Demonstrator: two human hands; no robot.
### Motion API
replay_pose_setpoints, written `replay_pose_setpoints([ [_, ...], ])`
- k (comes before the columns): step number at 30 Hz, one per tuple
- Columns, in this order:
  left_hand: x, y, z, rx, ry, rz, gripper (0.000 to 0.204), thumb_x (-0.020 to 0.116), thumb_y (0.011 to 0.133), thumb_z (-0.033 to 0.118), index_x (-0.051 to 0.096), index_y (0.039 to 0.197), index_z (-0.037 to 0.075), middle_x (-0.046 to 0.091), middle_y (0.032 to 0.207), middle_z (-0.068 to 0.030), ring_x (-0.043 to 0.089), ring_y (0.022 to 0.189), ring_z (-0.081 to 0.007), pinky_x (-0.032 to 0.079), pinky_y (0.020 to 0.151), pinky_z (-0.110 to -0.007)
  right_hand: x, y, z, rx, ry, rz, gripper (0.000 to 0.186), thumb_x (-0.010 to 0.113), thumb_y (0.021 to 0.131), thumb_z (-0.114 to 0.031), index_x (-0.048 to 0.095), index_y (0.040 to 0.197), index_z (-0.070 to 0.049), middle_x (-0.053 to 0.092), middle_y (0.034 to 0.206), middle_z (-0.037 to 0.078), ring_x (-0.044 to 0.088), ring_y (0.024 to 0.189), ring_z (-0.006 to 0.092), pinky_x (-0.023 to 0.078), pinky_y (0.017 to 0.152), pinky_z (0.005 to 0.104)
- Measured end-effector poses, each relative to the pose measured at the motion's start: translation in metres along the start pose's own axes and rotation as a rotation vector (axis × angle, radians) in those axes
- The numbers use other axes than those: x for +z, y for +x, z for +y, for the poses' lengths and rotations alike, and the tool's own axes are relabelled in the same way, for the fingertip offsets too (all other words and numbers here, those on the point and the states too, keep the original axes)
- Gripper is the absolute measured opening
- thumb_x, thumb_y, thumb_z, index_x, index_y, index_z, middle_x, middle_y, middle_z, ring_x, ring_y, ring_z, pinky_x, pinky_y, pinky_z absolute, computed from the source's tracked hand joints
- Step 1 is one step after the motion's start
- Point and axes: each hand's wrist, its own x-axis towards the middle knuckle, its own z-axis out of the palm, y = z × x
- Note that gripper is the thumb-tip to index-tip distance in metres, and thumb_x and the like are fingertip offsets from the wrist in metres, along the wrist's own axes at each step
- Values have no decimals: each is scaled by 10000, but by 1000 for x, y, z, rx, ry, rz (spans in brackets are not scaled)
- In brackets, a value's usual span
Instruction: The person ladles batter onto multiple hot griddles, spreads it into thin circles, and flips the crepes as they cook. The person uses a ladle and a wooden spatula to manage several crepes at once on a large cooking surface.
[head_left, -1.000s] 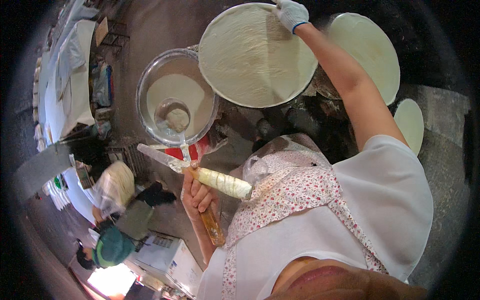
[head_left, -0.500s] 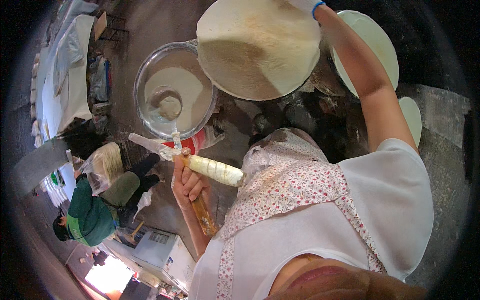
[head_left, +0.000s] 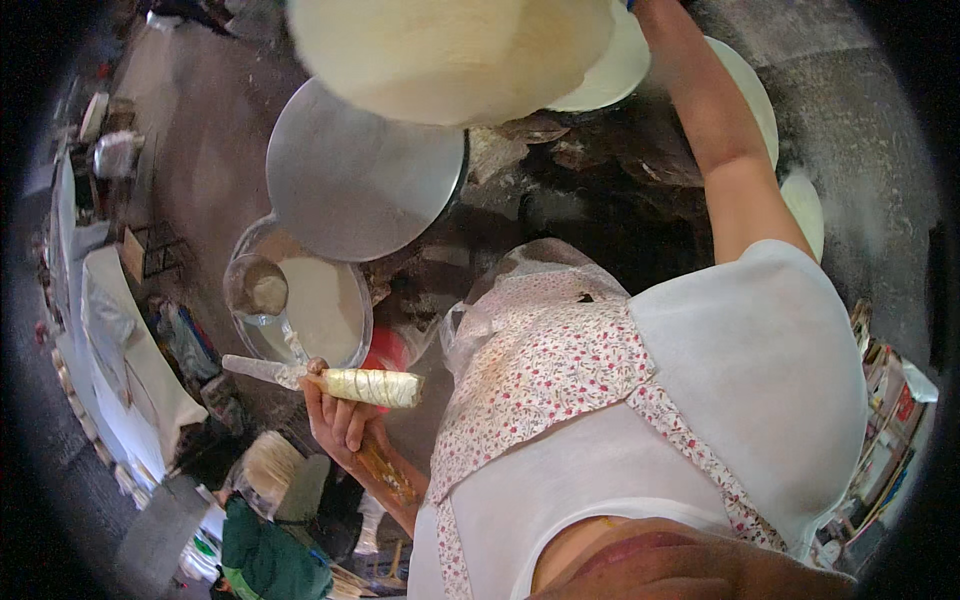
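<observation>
In the head view, the pale round sheet point(head_left: 450, 55) had shifted since the frame half a second earlier, up and away from the bowl point(head_left: 285, 243), and a grey metal disc point(head_left: 365, 170) had come into sight beside that bowl. The sheet now spread across the top centre of the frame, cut off by its upper edge and slightly blurred. The right forearm point(head_left: 700, 95) rose toward the same edge, where only a scrap of blue cuff point(head_left: 630, 4) showed; the right hand lay out of sight, so I could not tell whether its fingers were clenched or released.

Left of centre, the left hand point(head_left: 345, 425) had its fingers curled round two tools together: a spatula point(head_left: 375, 388) with a cream-wrapped handle, and a ladle point(head_left: 257, 288) whose cup hung over the bowl's left side, above the pale batter point(head_left: 328, 305).

Handling the sheet well seemed to call for a smooth, unhurried lift—broad and thin-looking, it could fold or tear if jerked. The left wrist was best kept steady, I judged, with both tools clear of the sheet and any drips falling within the bowl.
</observation>
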Motion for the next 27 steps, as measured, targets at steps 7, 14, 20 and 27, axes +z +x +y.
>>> replay_pose_setpoints([
  [7,49,3,-23,-197,60,3,356,396,1150,299,444,1282,-28,331,557,29,424,364,-74,422,304,-241,-61,-96,184,222,-769,384,376,714,885,-403,777,1121,-117,760,1117,174,723,1029,325,552,879,441],
  [14,58,7,-27,-260,113,-12,355,388,1151,293,446,1278,-33,365,589,26,448,397,-73,452,331,-238,-24,-124,131,197,-597,477,371,685,894,-463,780,1082,-158,762,1030,176,718,984,380,558,860,478],
  [20,63,7,-29,-282,143,14,354,382,1152,288,448,1276,-37,394,616,24,469,424,-72,478,355,-236,-10,-125,113,151,-1142,507,549,651,922,-563,630,1361,-234,661,1266,197,688,1112,390,560,917,529],
  [27,60,11,-29,-269,117,-16,343,392,1151,277,447,1260,-43,386,617,27,481,436,-64,486,359,-233,-6,-116,126,155,-1019,288,653,609,958,-506,495,1542,-237,646,1415,148,664,1213,359,545,971,517],
])
